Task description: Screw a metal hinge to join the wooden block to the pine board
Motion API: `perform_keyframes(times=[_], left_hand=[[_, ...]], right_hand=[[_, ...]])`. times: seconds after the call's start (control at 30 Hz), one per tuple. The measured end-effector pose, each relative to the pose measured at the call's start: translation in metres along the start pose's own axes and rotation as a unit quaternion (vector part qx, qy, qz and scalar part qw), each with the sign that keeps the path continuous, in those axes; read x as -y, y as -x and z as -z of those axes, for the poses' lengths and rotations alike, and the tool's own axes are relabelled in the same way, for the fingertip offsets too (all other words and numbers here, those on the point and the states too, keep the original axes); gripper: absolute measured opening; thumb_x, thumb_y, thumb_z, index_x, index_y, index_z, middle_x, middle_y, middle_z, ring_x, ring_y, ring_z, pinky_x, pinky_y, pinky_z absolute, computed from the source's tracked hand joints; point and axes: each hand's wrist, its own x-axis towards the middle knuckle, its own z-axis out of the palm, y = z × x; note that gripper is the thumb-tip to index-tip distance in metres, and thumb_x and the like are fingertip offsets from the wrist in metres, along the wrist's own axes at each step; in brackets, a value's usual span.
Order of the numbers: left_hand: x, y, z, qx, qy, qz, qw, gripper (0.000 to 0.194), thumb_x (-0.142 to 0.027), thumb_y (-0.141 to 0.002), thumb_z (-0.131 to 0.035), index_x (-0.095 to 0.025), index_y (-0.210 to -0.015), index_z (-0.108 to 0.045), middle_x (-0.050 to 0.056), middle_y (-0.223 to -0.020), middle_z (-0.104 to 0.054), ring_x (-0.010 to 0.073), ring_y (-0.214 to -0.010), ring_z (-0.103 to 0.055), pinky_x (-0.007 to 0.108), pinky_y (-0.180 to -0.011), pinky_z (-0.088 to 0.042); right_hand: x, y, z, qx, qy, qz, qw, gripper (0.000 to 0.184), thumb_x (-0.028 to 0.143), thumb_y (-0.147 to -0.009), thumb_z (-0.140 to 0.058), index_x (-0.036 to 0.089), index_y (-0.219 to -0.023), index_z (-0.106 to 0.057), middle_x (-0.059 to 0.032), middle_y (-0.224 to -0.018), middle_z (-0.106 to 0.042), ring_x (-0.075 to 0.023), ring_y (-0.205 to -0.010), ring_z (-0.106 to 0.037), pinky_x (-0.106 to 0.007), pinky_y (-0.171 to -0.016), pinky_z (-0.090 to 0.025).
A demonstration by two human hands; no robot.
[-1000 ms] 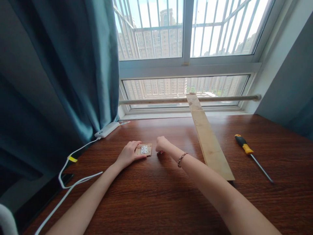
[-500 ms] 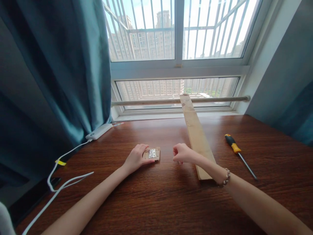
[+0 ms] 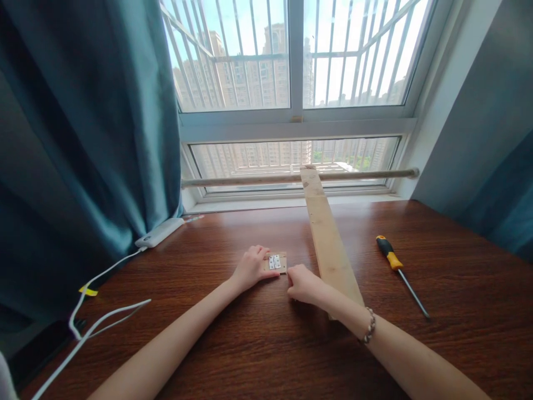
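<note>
The hands (earlier farther apart) now nearly meet.

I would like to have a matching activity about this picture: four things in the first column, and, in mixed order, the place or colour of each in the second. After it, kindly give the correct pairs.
Column 1
1. Hinge
2. Screwdriver
3. Long board
4. Bracelet

Column 2
A. Worn on the right arm
B. Black and yellow handle
C. On the small board that the left hand grips
D. Pale wood, pointing toward the window

Pairs: 1-C, 2-B, 3-D, 4-A
</note>
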Motion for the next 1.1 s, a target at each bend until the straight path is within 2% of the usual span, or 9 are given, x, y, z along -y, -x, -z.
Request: perform_keyframes(times=[0.27, 0.43, 0.67, 0.83, 1.1], left_hand=[[0.001, 0.001, -0.007, -0.007, 0.027, 0.006, 1.0, 0.055, -0.058, -0.062, -0.064, -0.021, -0.102, -0.057, 0.009, -0.106, -0.052, 0.027, -0.099, -0.047, 0.04, -0.084, -0.039], [-0.001, 0.002, -0.005, 0.001, 0.053, -0.019, 0.998, 0.055, -0.055, -0.064, -0.065, -0.021, -0.108, -0.055, 0.01, -0.114, -0.05, 0.0278, -0.107, -0.043, 0.042, -0.09, -0.036], [-0.004, 0.004, -0.003, -0.005, 0.064, -0.024, 0.998, 0.041, -0.046, -0.074, -0.059, -0.022, -0.106, -0.056, 0.01, -0.112, -0.052, 0.0258, -0.107, -0.045, 0.042, -0.091, -0.036], [-0.001, 0.002, -0.005, -0.007, 0.092, -0.016, 0.996, 0.04, -0.045, -0.07, -0.063, -0.021, -0.102, -0.058, 0.01, -0.111, -0.053, 0.0262, -0.107, -0.045, 0.043, -0.093, -0.035], [0.003, -0.003, -0.005, -0.002, 0.135, 0.03, 0.99, 0.037, -0.039, -0.06, -0.072, -0.021, -0.09, -0.062, 0.008, -0.105, -0.055, 0.0256, -0.103, -0.047, 0.041, -0.092, -0.036]], right_hand=[[-0.004, 0.002, -0.002, -0.026, -0.007, -0.001, 1.0, 0.021, 0.011, -0.067, -0.048, 0.012, -0.084, -0.06, -0.012, -0.089, -0.06, -0.0222, -0.087, -0.057, -0.025, -0.068, -0.039], [-0.009, 0.004, -0.004, -0.037, -0.016, -0.002, 0.999, 0.016, 0.012, -0.069, -0.047, 0.014, -0.082, -0.056, -0.0101, -0.089, -0.057, -0.0198, -0.083, -0.055, -0.025, -0.069, -0.038], [-0.004, 0.009, -0.007, -0.049, 0.008, 0.007, 0.999, 0.013, 0.016, -0.072, -0.046, 0.016, -0.083, -0.052, -0.0079, -0.088, -0.053, -0.0179, -0.075, -0.055, -0.026, -0.063, -0.037], [-0.002, 0.009, -0.012, -0.067, 0.026, 0.011, 0.997, 0.013, 0.017, -0.074, -0.044, 0.017, -0.086, -0.05, -0.0074, -0.091, -0.051, -0.0162, -0.07, -0.055, -0.025, -0.061, -0.036], [-0.002, 0.01, -0.013, -0.078, 0.004, 0.028, 0.997, 0.019, 0.015, -0.072, -0.046, 0.016, -0.09, -0.05, -0.0071, -0.093, -0.049, -0.0162, -0.077, -0.053, -0.024, -0.068, -0.038]])
